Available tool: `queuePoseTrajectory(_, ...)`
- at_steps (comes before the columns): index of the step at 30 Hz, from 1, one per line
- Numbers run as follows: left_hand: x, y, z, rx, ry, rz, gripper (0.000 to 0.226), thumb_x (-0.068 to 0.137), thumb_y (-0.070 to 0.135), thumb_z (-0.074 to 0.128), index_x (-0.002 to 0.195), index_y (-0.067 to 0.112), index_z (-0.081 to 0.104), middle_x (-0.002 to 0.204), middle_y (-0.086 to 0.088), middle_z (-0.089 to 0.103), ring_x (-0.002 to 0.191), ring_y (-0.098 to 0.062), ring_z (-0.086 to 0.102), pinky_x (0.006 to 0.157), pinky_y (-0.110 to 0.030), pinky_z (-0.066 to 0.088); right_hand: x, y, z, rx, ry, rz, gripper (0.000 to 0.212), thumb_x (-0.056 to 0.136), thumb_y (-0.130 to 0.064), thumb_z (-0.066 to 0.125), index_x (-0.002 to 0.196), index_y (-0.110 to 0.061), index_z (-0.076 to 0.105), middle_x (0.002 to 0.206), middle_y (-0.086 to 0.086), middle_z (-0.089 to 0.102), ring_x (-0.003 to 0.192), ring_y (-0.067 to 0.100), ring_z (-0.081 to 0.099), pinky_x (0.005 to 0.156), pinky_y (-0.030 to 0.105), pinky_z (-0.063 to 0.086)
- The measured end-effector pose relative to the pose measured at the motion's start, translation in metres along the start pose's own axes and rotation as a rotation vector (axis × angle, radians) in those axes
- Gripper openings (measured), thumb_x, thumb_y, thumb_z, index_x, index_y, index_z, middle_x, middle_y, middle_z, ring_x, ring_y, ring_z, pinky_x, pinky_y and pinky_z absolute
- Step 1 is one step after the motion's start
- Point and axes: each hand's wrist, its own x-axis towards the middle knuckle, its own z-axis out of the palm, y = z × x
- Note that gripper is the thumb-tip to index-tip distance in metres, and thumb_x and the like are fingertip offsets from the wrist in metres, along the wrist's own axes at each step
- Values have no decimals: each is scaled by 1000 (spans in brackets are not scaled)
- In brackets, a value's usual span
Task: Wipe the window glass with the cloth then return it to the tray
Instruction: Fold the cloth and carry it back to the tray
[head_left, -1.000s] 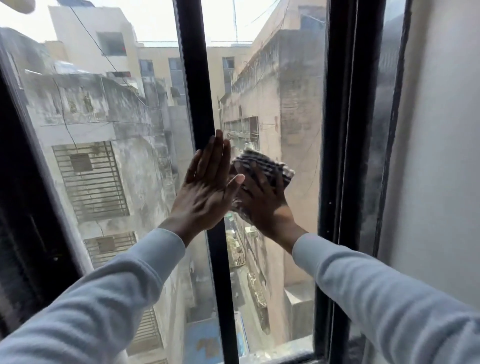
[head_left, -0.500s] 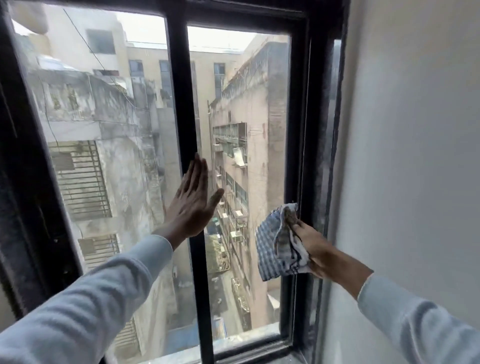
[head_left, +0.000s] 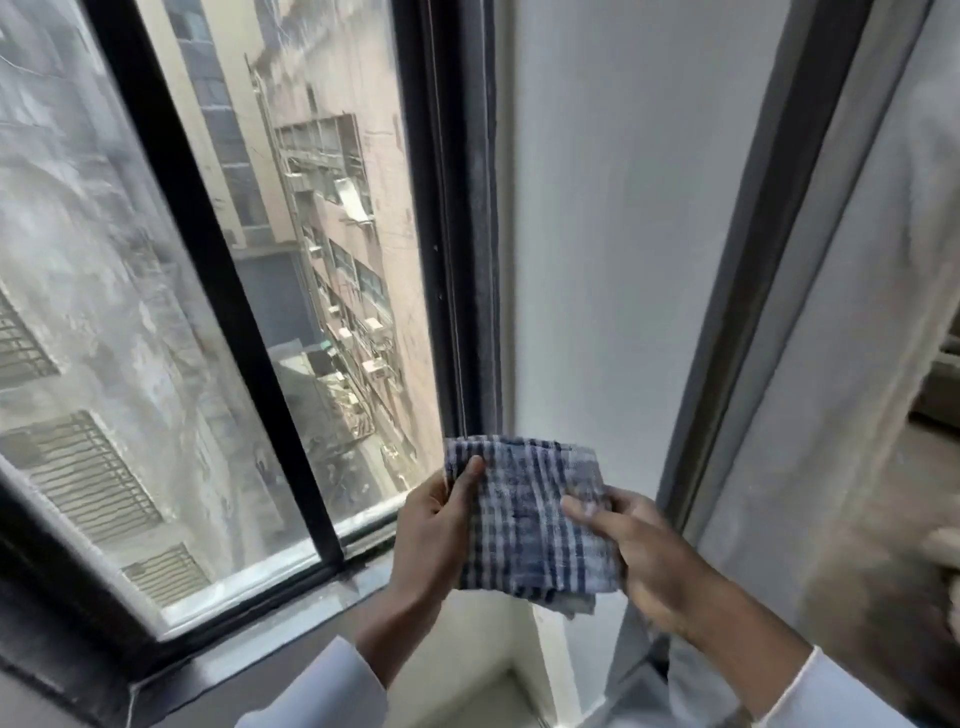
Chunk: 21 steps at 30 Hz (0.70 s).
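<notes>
Head view: the window glass (head_left: 322, 291), set in a black frame (head_left: 457, 218), fills the left of the frame; a pale wall (head_left: 623, 208) occupies the centre right. At lower centre, the left hand (head_left: 431, 535) and right hand (head_left: 660, 566) each pinch the folded checked cloth (head_left: 535, 519), thumbs on top, clear of the glass and above the sill (head_left: 291, 639).

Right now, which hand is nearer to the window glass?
Left. The left hand grips the checked cloth's edge on the side toward the window glass; the right hand grips the cloth's far edge, toward the white wall.
</notes>
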Motion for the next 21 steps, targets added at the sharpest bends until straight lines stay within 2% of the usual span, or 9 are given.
queuePoseTrajectory(3, -17, -53, 31, 71, -59, -18, 38, 104, 49, 64, 88, 19, 80, 83, -6, 85, 68, -15, 79, 58, -35, 61, -35, 56, -34, -1, 218, 60, 30, 84, -20, 84, 111, -9, 80, 118, 20, 83, 108, 36, 81, 95, 57, 65)
queuePoseTrajectory(5, -30, -94, 53, 82, -134, -74, 39, 105, 53, 62, 83, 26, 78, 76, -4, 81, 63, -15, 74, 56, -38, 59, -54, 92, -59, -13, 345, 86, 16, 92, -14, 81, 108, -10, 80, 119, 16, 83, 114, 35, 78, 104, 53, 60)
queuePoseTrajectory(7, -43, -142, 81, 117, -172, -102, 44, 104, 55, 62, 67, 36, 74, 57, 14, 71, 48, 3, 60, 47, -16, 45, -73, 131, -92, -24, 458, 132, 13, 98, -8, 76, 110, -10, 79, 119, 15, 83, 106, 29, 81, 94, 46, 65)
queuePoseTrajectory(9, -56, -187, 111, 125, -191, -166, 48, 102, 57, 64, 65, 28, 72, 55, 17, 69, 47, 6, 57, 46, -13, 42, -87, 172, -125, -32, 544, 179, 18, 100, -5, 73, 117, -8, 78, 116, 14, 84, 96, 25, 83, 78, 38, 69)
queuePoseTrajectory(12, -68, -252, 153, 140, -277, -303, 51, 99, 59, 68, 85, 11, 76, 77, 3, 84, 68, -9, 78, 61, -28, 63, -101, 233, -176, -64, 676, 242, 26, 98, -3, 75, 123, 4, 74, 118, 23, 82, 100, 32, 81, 80, 39, 69)
queuePoseTrajectory(15, -72, -326, 193, 171, -361, -416, 48, 98, 53, 72, 99, 5, 80, 97, -16, 86, 92, -32, 84, 87, -54, 67, -102, 301, -230, -82, 744, 334, 21, 98, 0, 74, 119, 1, 76, 119, 25, 81, 114, 42, 76, 103, 57, 62)
queuePoseTrajectory(17, -67, -383, 217, 169, -426, -481, 33, 100, 43, 75, 103, 11, 82, 100, -8, 88, 103, -33, 84, 93, -50, 68, -91, 349, -268, -96, 767, 402, 23, 98, 9, 64, 112, -5, 77, 120, 26, 80, 115, 46, 75, 105, 63, 59)
queuePoseTrajectory(19, -60, -441, 237, 236, -491, -496, 16, 103, 30, 73, 107, 16, 80, 104, -3, 87, 106, -33, 83, 94, -39, 67, -73, 397, -301, -166, 738, 432, 34, 95, 14, 55, 112, -7, 76, 117, 22, 81, 116, 45, 74, 98, 51, 62)
queuePoseTrajectory(21, -55, -489, 247, 399, -522, -413, 5, 102, 21, 72, 104, 22, 76, 94, 10, 81, 90, -19, 79, 77, -8, 57, -57, 440, -322, -275, 706, 446, 40, 93, 14, 53, 118, -8, 74, 112, 13, 83, 114, 39, 76, 86, 34, 61)
